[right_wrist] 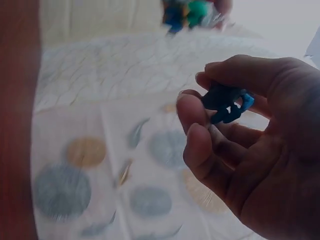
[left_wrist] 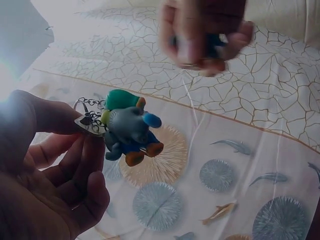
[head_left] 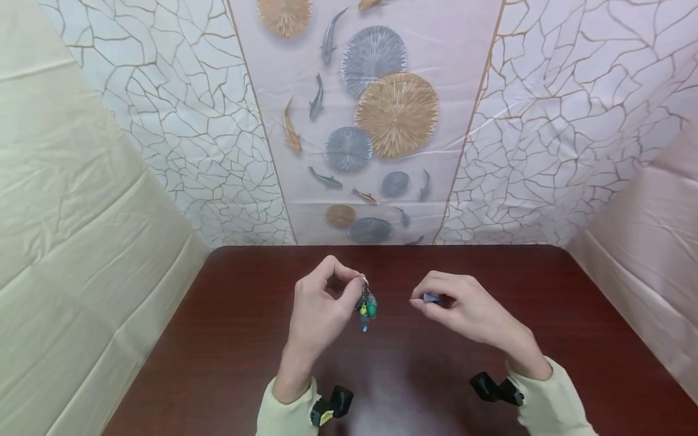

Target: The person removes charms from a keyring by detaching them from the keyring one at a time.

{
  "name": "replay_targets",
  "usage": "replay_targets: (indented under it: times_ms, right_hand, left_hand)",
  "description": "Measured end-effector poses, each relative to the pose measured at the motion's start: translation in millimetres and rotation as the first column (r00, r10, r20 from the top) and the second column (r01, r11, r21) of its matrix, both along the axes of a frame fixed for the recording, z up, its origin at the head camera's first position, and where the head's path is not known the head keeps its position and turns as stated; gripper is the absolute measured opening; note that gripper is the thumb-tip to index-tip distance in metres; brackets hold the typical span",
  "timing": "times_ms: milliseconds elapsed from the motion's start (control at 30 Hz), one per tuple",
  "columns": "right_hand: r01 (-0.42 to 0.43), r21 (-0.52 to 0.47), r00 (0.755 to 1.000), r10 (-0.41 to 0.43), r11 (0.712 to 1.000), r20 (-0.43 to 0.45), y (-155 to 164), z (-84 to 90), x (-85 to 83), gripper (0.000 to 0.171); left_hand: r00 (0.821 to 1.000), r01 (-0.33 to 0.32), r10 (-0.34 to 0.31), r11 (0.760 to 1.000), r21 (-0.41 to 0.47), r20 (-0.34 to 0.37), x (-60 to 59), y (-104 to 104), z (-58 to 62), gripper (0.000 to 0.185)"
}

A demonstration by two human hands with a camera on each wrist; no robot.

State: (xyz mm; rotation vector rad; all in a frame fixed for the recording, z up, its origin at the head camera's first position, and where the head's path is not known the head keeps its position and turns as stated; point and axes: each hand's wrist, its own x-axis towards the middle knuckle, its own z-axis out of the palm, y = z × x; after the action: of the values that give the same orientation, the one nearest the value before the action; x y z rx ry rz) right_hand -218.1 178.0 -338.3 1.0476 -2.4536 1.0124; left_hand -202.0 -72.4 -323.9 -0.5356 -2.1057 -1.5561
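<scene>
In the head view, my left hand (head_left: 320, 312) pinches the metal ring of a keychain (head_left: 372, 307) above the table. Small grey, blue and green figures with orange feet (left_wrist: 131, 125) dangle from its chains in the left wrist view. To the right and apart from it, my right hand (head_left: 469, 306) pinches a small dark-blue piece (right_wrist: 225, 97) between thumb and fingers. Part of that piece is hidden by the fingers, and its kind cannot be made out. Both hands are raised, and the keychain does not touch the right hand.
Below the hands lies a dark red-brown table (head_left: 245, 363). Behind it hangs a patterned cloth (head_left: 392, 200) with fish and round leaf shapes. Pale fabric walls (head_left: 82, 242) stand on both sides. Black wrist cameras (head_left: 340, 401) sit on the sleeves.
</scene>
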Motion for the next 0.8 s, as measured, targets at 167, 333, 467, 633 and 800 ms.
replay_targets:
  times_ms: [167,333,467,633,800]
  right_hand:
    - [0.073,0.072,0.997,-0.074,0.995,0.014,20.2,-10.4,-9.5,0.023]
    - [0.149,0.126,0.988,-0.154,0.981,0.03,37.5,-19.1,-16.0,0.021]
    - [0.182,0.133,0.98,-0.192,0.974,0.062,50.6,-27.3,-21.0,0.018]
    - [0.176,0.126,0.966,-0.196,0.976,0.172,66.5,-39.3,-30.9,0.008]
    - [0.179,0.082,0.931,-0.195,0.981,0.307,85.1,-54.9,-42.3,0.005]
  left_hand:
    - [0.999,0.027,-0.027,1.0,-0.002,0.024,0.6,0.5,0.1,0.015]
    - [0.999,0.021,-0.021,1.0,-0.014,0.026,2.0,1.1,0.7,0.016]
    - [0.999,0.027,-0.026,0.999,-0.02,0.021,2.4,1.3,1.3,0.016]
    - [0.999,0.042,-0.041,0.999,-0.022,0.024,2.9,0.7,1.9,0.016]
    - [0.998,0.052,-0.051,0.998,-0.022,0.031,3.3,0.2,2.5,0.015]
